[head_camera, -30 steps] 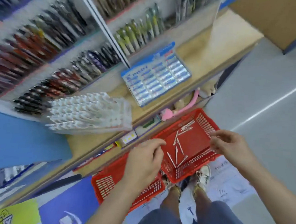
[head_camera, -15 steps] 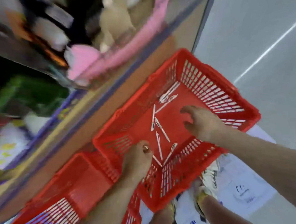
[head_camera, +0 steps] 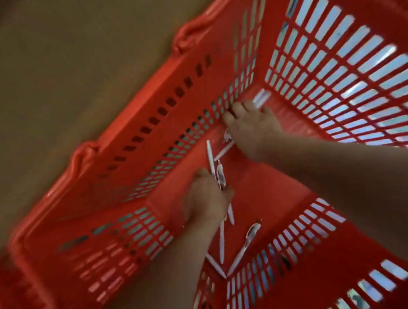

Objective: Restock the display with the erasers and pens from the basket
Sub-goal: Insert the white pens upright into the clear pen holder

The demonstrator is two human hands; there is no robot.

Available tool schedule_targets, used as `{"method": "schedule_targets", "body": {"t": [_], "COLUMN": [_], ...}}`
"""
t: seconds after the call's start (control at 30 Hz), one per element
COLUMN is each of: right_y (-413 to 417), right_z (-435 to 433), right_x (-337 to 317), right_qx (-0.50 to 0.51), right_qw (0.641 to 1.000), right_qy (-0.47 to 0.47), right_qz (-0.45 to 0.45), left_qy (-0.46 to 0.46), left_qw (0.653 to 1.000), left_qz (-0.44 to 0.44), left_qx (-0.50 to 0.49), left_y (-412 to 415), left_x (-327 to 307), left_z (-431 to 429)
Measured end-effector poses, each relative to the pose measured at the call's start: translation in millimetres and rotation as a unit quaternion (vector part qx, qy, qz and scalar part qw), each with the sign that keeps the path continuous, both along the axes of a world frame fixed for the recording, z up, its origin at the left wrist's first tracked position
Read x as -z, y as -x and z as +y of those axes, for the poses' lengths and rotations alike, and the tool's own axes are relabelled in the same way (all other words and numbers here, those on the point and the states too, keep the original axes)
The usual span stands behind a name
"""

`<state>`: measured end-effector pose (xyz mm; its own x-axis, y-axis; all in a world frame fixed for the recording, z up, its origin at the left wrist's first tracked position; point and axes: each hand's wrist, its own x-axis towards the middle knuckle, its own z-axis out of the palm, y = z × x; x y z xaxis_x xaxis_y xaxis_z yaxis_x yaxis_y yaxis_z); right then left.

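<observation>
Left hand (head_camera: 207,201) grips slim white plastic pens (head_camera: 220,176); right hand (head_camera: 251,128) hides its hold. Red slatted plastic basket (head_camera: 139,108) surrounds both. Probably light, slick: pinch mid-barrel.

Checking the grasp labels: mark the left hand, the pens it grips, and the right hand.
left hand (head_camera: 205,203): head view, back of the hand.
pens (head_camera: 220,175): head view, barrel sticking out above the fingers.
right hand (head_camera: 254,128): head view, back of the hand.
</observation>
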<state>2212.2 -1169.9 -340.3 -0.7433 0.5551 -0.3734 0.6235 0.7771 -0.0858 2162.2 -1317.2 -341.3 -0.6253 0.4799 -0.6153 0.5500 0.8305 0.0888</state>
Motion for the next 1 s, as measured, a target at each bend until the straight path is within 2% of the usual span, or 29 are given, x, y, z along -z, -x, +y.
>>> {"method": "schedule_targets", "body": {"t": [0.1, 0.23, 0.33, 0.4, 0.43, 0.47, 0.53, 0.57, 0.6, 0.67, 0.77, 0.93, 1.0], "right_y": [-5, -26, -29, -30, -30, -31, -34, -35, -37, -44, -53, -62, -66], "right_z": [-4, -7, -6, -5, -6, -7, -15, -20, -25, -36, -47, -54, -55], "right_x": [3, 0, -14, -32, -43, -57, -98, -121, -145, -191, -264, -390, -445], "right_qx": [0.011, 0.056, 0.165, 0.304, 0.369, 0.427, 0.513, 0.531, 0.535, 0.532, 0.540, 0.589, 0.575], "right_qw": [0.999, 0.987, 0.962, 0.899, 0.847, 0.782, 0.624, 0.568, 0.545, 0.538, 0.524, 0.447, 0.437], "right_qy": [0.030, 0.144, 0.216, 0.312, 0.375, 0.437, 0.553, 0.586, 0.595, 0.587, 0.563, 0.559, 0.583], "right_qz": [-0.038, -0.044, -0.003, 0.041, 0.079, 0.125, 0.202, 0.229, 0.249, 0.288, 0.342, 0.377, 0.372], "left_qy": [-0.012, -0.055, -0.095, -0.118, -0.129, -0.142, -0.163, -0.170, -0.182, -0.215, -0.245, -0.250, -0.269], "left_qw": [0.999, 0.995, 0.990, 0.983, 0.978, 0.972, 0.952, 0.938, 0.923, 0.901, 0.887, 0.873, 0.862], "left_qz": [-0.030, -0.089, -0.106, -0.137, -0.158, -0.181, -0.242, -0.276, -0.307, -0.336, -0.344, -0.366, -0.375], "left_qx": [0.006, -0.007, -0.016, -0.025, -0.038, -0.056, -0.096, -0.120, -0.143, -0.172, -0.186, -0.202, -0.208], "left_y": [4, 11, 11, 9, 8, 6, 1, -1, -4, -8, -14, -25, -26], "left_x": [-3, -6, -22, -42, -53, -68, -101, -120, -141, -188, -264, -406, -468], "left_z": [2, 1, 3, 5, 5, 5, 5, 6, 8, 11, 13, 14, 15]}}
